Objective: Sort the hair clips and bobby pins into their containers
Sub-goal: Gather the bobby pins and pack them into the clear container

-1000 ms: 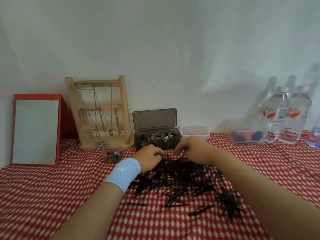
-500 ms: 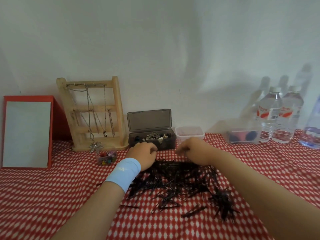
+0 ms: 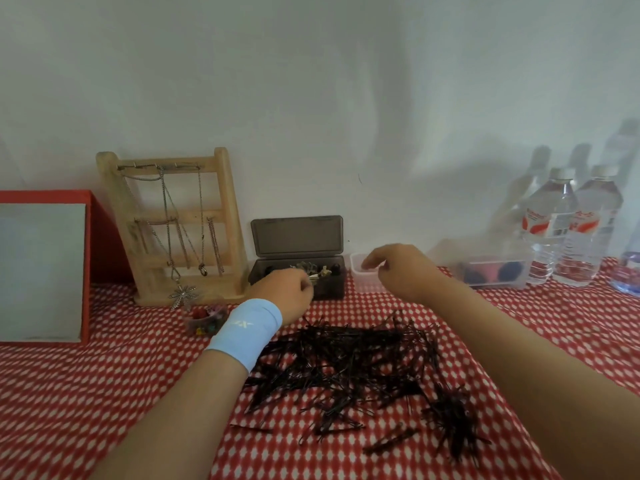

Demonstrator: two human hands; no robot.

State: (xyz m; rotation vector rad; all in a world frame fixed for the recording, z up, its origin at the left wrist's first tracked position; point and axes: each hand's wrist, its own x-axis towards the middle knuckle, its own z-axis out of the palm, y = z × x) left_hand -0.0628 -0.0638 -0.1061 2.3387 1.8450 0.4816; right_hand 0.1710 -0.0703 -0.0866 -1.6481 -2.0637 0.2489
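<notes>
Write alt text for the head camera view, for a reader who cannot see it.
The left hand pinches a small pale hair clip over an open dark grey plastic box, while the right hand hovers, fingers relaxed, above a small clear plastic tub. A pile of black bobby pins lies on the red-and-white checked tablecloth.

Setting: domestic, most likely a dressing table in a home. Evidence: table covered with a red-and-white patterned cloth (image 3: pixel 104 393), set against a plain white wall (image 3: pixel 311 98). Far left, a red-framed mirror (image 3: pixel 41 271) stands propped. Beside it is a wooden jewellery stand (image 3: pixel 227 216) hung with necklaces (image 3: pixel 166 209). Far centre, a grey box (image 3: pixel 297 235), lid up, holding small hair accessories. Near centre, a loose pile of black bobby pins (image 3: pixel 346 368). Far right, labelled water bottles (image 3: pixel 550 233).
</notes>
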